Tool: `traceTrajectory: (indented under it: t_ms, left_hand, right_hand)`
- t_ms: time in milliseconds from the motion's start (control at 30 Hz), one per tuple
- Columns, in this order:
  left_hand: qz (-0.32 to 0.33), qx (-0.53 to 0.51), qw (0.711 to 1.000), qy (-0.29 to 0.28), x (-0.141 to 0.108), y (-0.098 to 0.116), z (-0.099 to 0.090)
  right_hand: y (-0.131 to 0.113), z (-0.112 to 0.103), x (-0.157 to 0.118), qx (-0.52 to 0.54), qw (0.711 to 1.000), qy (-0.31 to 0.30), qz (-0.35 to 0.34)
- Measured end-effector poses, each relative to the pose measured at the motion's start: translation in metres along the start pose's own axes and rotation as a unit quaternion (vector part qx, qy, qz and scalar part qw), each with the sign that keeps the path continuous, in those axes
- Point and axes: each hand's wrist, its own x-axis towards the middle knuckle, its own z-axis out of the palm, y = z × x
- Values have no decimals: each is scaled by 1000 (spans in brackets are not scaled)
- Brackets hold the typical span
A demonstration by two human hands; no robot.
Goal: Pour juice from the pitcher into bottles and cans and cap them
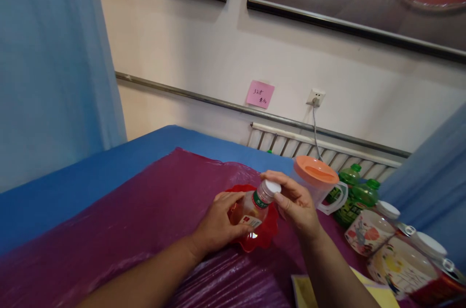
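Observation:
A clear bottle (255, 208) with a green neck band and a pale label leans over a red scalloped dish (267, 234). My left hand (223, 218) is wrapped round its body. At the top, the fingers and thumb of my right hand (296, 203) close on the white cap (271, 187), which sits on the bottle's neck. Part of the dish is hidden behind the bottle and my left hand.
A lidded pitcher (316, 172) stands to the right, beside green bottles (364, 196), patterned jars (367, 232) and cans (446, 281). Yellow cloth (304, 291) lies under my right forearm. Purple plastic sheeting (145, 211) covers the blue table surface (120, 157).

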Motion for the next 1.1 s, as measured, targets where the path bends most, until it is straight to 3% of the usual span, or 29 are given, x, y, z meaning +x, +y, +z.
traceTrajectory:
  t_ms: [133, 333, 700, 833, 933, 1100]
  left_hand:
    - [1, -9, 1000, -7, 0, -2, 1]
    - [4, 2, 1000, -7, 0, 4, -1]
    - [22, -6, 1000, -7, 0, 2, 1]
    - [5, -14, 1000, -4, 0, 1, 1]
    - [-17, -20, 1000, 8, 1, -1, 2]
    - [-65, -74, 994, 45, 4, -1, 4]
  right_hand:
    - [3, 0, -1, 26, 1000, -4, 4]
    - [-7, 1, 1, -30, 1000, -3, -7]
    - [7, 25, -3, -65, 992, 110, -15]
    - [0, 26, -7, -105, 991, 63, -47]
    - [-3, 25, -10, -84, 996, 18, -29]
    - [-1, 35, -13, -12, 998, 62, -9]
